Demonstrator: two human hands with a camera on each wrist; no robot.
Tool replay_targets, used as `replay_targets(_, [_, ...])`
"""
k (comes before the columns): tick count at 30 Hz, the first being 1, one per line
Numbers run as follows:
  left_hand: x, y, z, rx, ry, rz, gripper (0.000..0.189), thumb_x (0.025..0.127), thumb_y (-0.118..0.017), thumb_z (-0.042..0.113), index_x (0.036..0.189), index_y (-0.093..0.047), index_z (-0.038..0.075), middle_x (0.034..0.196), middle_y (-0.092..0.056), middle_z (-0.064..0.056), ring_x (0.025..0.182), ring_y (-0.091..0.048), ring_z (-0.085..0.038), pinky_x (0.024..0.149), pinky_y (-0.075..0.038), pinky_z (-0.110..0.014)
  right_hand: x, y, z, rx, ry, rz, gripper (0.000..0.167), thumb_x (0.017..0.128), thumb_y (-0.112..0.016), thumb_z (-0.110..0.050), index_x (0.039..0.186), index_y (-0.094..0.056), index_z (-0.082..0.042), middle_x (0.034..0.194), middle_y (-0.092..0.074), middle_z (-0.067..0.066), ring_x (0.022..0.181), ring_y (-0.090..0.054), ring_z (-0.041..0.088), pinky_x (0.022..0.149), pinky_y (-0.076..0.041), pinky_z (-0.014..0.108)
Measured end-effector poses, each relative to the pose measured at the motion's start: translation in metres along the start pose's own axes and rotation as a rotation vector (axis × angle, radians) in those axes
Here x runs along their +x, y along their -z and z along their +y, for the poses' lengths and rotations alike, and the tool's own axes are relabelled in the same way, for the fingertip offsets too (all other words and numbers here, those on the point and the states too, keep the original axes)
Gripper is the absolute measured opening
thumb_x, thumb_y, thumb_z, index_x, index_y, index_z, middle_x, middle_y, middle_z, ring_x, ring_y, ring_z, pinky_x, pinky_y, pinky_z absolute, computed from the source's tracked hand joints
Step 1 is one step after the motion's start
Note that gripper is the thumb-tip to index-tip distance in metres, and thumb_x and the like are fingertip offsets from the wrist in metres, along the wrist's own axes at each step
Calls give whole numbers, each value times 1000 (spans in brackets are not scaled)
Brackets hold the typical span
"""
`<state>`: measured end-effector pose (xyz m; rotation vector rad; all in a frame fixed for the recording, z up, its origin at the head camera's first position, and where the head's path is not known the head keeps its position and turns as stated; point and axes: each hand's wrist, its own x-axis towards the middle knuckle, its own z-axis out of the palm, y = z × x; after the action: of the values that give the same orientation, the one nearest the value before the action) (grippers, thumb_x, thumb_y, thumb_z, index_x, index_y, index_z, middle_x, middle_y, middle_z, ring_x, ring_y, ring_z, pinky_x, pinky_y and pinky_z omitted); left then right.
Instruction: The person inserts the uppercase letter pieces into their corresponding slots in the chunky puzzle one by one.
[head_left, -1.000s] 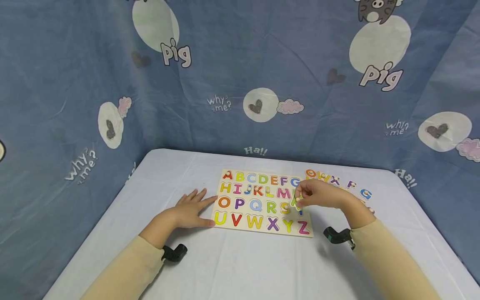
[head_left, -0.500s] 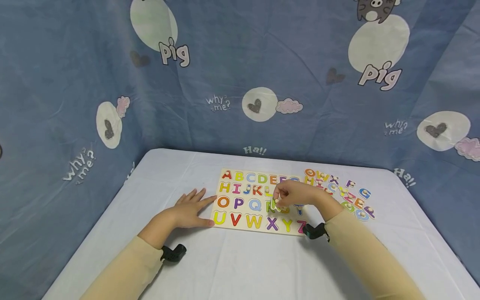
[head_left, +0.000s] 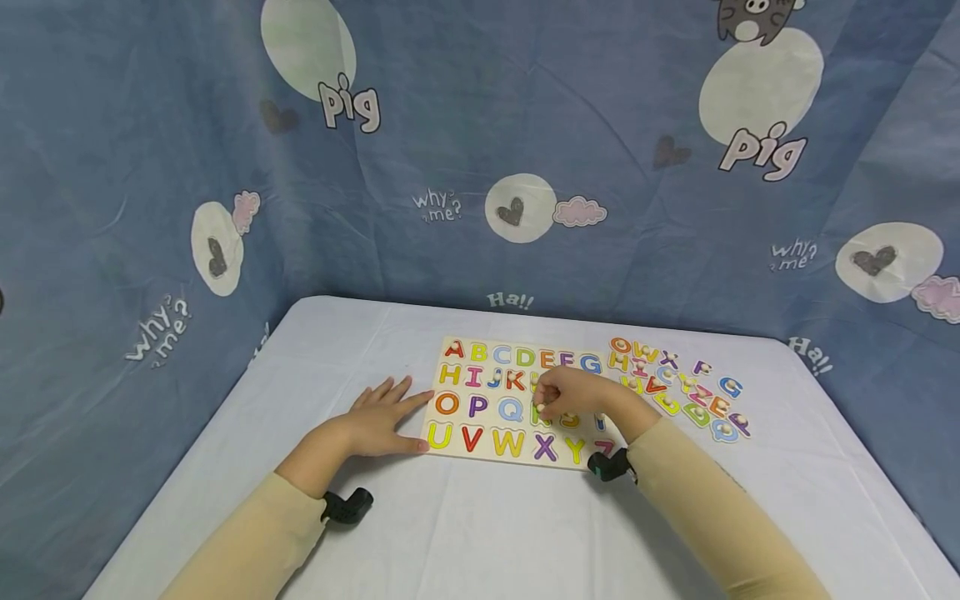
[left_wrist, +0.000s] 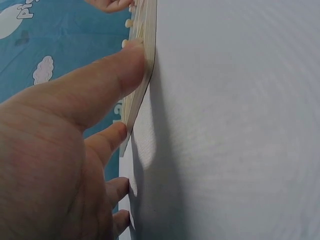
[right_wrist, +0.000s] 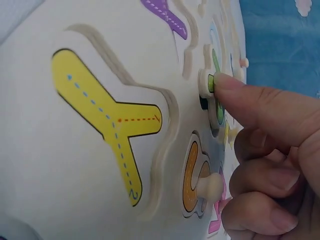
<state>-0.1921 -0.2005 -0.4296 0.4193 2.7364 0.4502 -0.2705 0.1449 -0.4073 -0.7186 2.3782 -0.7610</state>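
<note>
A wooden alphabet puzzle board (head_left: 491, 459) lies on the table. The left hand (head_left: 375, 423) has its fingers spread at the board's left side; in the left wrist view, the thumb of that hand (left_wrist: 45, 145) touches the board's edge. Over the R recess, the right hand (head_left: 581, 392) pinches a green letter piece (right_wrist: 210, 82) between thumb and finger. This piece sits tilted at the recess, partly raised, and its letter is mostly hidden by the thumb. An orange S piece (right_wrist: 190, 175) with a wooden knob is seated just beside it. The Y recess (right_wrist: 117, 120) holds no piece.
Several loose knobbed letter pieces, including a green D (head_left: 697, 414) and a blue G (head_left: 730, 387), lie right of the board. A seated red A (head_left: 454, 349) and K (head_left: 515, 380) show knobs. A patterned blue cloth (head_left: 450, 258) hangs behind the white table.
From the board's right part, the right hand has moved left with the green letter piece and lowered it onto the R recess. The left hand stays in place.
</note>
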Motion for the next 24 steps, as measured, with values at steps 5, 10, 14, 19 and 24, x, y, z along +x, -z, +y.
replay_targets(5, [-1, 1, 1, 5, -3, 6, 91, 83, -70, 61, 157, -36, 22, 165, -17, -21, 150, -7, -47, 118, -5, -65, 3, -2, 1, -15, -20, 18, 9, 89, -76, -10, 93, -68, -10, 74, -51, 0, 69, -47, 14, 64, -38, 28])
replay_targets(10, [-1, 1, 0, 3, -7, 2, 90, 83, -70, 61, 157, -35, 23, 165, -17, -20, 151, -6, -46, 118, -4, -65, 3, -2, 1, -43, -34, 36, 9, 89, -76, -10, 92, -67, -10, 74, -52, 0, 69, -47, 15, 64, -39, 28])
replay_targets(14, [0, 1, 0, 6, -7, 2, 90, 83, -70, 61, 157, -35, 23, 165, -16, -20, 151, -6, -46, 118, -4, -65, 1, -2, 0, -46, -33, 45, 10, 89, -76, -9, 92, -67, -9, 73, -54, 1, 67, -47, 15, 62, -39, 28])
replay_targets(19, [1, 0, -1, 10, -2, 5, 90, 83, -70, 61, 157, -35, 23, 165, -16, -20, 151, -6, -46, 118, -4, -65, -10, 3, 0, -65, -27, 80, 12, 90, -76, -13, 98, -68, -13, 77, -50, 3, 71, -46, 16, 64, -38, 31])
replay_targets(24, [2, 0, -1, 12, 1, 3, 91, 83, -69, 63, 157, -35, 23, 165, -16, -20, 151, -6, -46, 118, -4, -65, -35, 16, 2, -85, -18, 136, 15, 90, -76, -15, 102, -67, -13, 77, -46, 3, 71, -44, 16, 62, -37, 31])
